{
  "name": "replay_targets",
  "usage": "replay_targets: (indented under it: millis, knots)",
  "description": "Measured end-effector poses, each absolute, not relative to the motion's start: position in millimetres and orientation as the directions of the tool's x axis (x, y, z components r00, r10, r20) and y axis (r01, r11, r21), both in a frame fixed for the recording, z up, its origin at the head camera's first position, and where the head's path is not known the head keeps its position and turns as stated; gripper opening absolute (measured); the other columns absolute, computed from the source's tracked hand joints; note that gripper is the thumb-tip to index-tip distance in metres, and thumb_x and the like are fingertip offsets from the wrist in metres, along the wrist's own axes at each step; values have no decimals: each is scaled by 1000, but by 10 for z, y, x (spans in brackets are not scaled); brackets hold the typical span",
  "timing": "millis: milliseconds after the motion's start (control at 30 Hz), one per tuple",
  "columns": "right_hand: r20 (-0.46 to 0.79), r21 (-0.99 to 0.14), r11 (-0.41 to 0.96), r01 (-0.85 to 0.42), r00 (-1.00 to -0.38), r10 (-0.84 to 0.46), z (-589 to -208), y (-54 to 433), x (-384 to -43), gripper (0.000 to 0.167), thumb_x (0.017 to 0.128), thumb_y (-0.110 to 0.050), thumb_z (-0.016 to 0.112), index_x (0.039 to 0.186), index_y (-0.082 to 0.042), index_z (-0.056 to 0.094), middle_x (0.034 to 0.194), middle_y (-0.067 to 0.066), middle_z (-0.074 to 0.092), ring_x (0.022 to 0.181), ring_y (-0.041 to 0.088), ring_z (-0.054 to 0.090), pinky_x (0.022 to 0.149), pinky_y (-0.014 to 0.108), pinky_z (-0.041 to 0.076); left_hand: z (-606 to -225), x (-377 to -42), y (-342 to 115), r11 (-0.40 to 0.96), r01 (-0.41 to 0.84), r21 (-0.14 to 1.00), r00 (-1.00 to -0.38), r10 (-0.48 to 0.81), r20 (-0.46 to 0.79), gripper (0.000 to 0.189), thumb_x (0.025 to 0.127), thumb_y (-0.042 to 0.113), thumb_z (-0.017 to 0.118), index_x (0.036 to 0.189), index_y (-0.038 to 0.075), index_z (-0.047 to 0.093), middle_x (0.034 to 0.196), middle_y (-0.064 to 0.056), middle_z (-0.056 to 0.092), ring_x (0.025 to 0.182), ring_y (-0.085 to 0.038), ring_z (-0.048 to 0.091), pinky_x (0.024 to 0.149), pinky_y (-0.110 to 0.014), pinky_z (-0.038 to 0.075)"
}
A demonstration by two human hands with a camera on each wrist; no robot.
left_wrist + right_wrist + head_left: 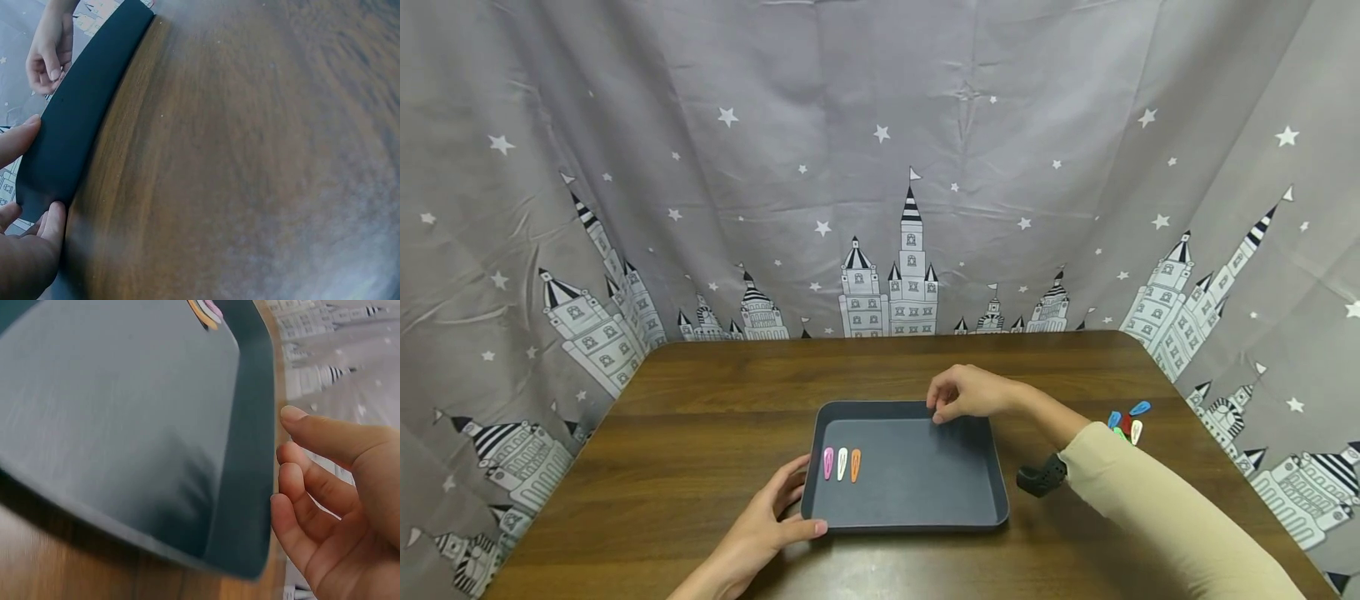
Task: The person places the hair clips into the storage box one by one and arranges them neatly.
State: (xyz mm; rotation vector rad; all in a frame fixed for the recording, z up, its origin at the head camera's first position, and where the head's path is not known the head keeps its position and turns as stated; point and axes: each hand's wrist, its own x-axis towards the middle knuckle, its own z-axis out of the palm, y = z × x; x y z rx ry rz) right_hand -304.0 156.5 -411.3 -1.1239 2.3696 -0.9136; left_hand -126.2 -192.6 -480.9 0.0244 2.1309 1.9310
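Grey tray [917,479]: lies on the wooden table [715,442], longer sides running left to right, between the two hands.
Left hand [769,518]: grips the tray at its near left corner, thumb over the near rim, fingers along the left wall.
Right hand [970,392]: by the far rim, right of its middle; thumb and bent fingers narrowly apart, nothing visible between them; contact with the rim I cannot tell.
Pink clip [828,463], white clip [842,463], orange clip [855,466]: side by side inside the tray, at left, long axes near to far, nearer the left hand.
Clip pile [1126,423]: on the table, well right of the tray, rightward of the right hand, the nearer one.
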Motion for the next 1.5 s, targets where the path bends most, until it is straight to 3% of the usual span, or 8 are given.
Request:
replay_targets:
  millis: [267, 533, 833, 1200, 1500]
  knots:
    - [-29, -716, 494, -493, -686, -727, -4052, 1997, -3088, 20, 89, -9, 80, 103, 2, 71, 85, -2, 68, 82, 16, 64, 73, 29, 55, -4805, -1254, -1932, 116, -165, 980, -965, 185, -184, 93, 84, 8, 87, 160, 11, 34, 157, -21, 38, 143, -38, 38, 111, -34, 45]
    - [-24, -696, 567, -441, -775, -631, -4014, 2506, -3094, 14, 90, -10, 79, 101, -8, 71, 82, 3, 68, 76, 16, 60, 68, 28, 51, -4814, -1257, -1915, 109, -156, 982, -964, 200, -176, 93, 84, 7, 87, 160, 11, 34, 157, -20, 39, 143, -37, 39, 110, -33, 45]
    - [-49, -728, 603, -325, -853, -519, -3984, 2992, -3059, 17, 94, -10, 76, 106, -1, 69, 90, 8, 67, 81, 22, 58, 69, 33, 52, -4817, -1259, -1914, 109, -149, 983, -965, 201, -168, 93, 83, 9, 87, 159, 11, 34, 157, -19, 40, 143, -36, 39, 110, -28, 43]
    - [-28, -675, 695, -247, -933, -358, -4055, 3489, -3075, 21, 97, -12, 73, 109, 5, 68, 90, 12, 67, 77, 25, 57, 62, 35, 52, -4835, -1266, -1937, 121, -148, 982, -968, 186, -169, 92, 84, 11, 88, 159, 11, 35, 156, -19, 41, 142, -36, 40, 110, -31, 43]
    - [27, -626, 739, -250, -953, -300, -4159, 3895, -2998, 19, 97, -8, 72, 105, 9, 68, 89, 9, 67, 76, 21, 58, 61, 32, 52, -4840, -1274, -1932, 134, -128, 983, -970, 190, -152, 91, 83, 11, 88, 158, 11, 37, 155, -19, 43, 141, -36, 42, 108, -31, 45]
